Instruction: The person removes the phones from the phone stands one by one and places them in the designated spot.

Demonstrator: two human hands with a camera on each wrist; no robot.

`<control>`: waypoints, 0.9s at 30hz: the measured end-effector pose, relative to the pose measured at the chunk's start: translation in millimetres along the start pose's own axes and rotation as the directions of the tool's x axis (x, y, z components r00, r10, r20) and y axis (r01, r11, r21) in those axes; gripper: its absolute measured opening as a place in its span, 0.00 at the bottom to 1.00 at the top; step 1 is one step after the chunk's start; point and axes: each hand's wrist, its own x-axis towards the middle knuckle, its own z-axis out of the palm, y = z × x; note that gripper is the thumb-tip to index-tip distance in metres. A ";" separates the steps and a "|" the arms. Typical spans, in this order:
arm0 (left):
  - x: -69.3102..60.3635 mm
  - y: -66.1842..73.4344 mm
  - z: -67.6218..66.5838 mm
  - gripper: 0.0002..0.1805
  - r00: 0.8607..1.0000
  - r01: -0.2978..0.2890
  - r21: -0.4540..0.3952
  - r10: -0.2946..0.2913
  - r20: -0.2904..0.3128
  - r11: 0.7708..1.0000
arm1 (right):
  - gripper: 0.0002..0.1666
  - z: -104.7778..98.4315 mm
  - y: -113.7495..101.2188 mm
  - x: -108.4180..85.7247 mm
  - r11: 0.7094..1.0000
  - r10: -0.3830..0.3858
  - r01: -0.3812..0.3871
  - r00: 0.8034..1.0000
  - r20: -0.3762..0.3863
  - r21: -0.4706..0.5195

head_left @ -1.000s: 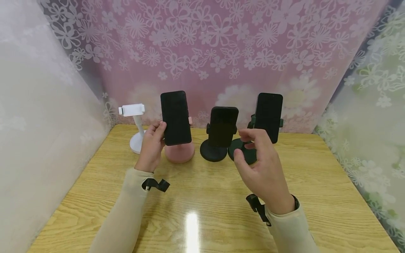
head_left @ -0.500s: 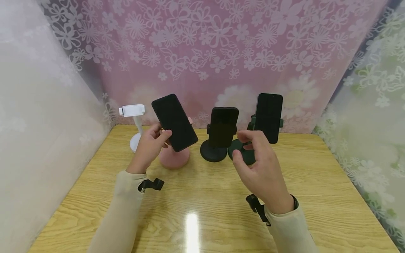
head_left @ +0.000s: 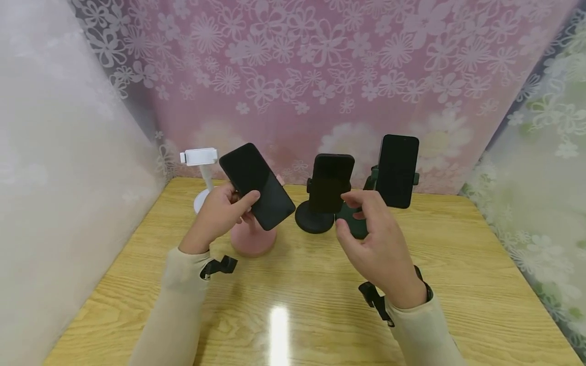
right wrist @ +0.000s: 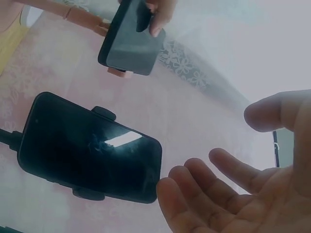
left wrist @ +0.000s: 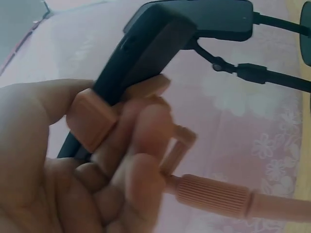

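Pinching a phone (head_left: 266,184) on a pink stand (head_left: 253,242), the left hand (head_left: 216,214) is seemingly adjusting tilt, needing steadiness, the right hand (head_left: 380,245) hovering, fingers loosely parted.

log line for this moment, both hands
left hand: grips tilted phone in pink stand | right hand: near middle phone in black stand | white stand: leftmost

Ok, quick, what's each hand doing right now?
Left hand: holding the smartphone in the pink phone stand.
Right hand: open, holding nothing.
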 end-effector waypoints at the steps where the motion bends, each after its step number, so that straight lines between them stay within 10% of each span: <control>1: -1.3 1.2 -0.7 0.24 1.000 0.017 0.014 -0.018 0.015 1.000 | 0.22 0.8 0.2 0.0 1.000 0.007 -0.007 1.000 0.009 -0.007; 10: -6.2 5.7 -1.1 0.24 1.000 0.004 0.094 -0.005 0.006 0.996 | 0.20 5.8 2.4 0.5 0.999 0.037 -0.035 0.998 0.041 -0.039; 20: -17.2 17.2 0.1 0.19 0.997 -0.062 -0.021 0.063 0.051 0.998 | 0.19 10.0 2.3 0.6 0.999 0.035 -0.033 0.998 0.052 -0.029; 27: -29.3 33.3 5.4 0.12 0.961 -0.178 -0.116 0.198 0.191 0.977 | 0.14 8.3 5.4 -1.0 0.995 -0.059 0.061 0.998 -0.028 0.074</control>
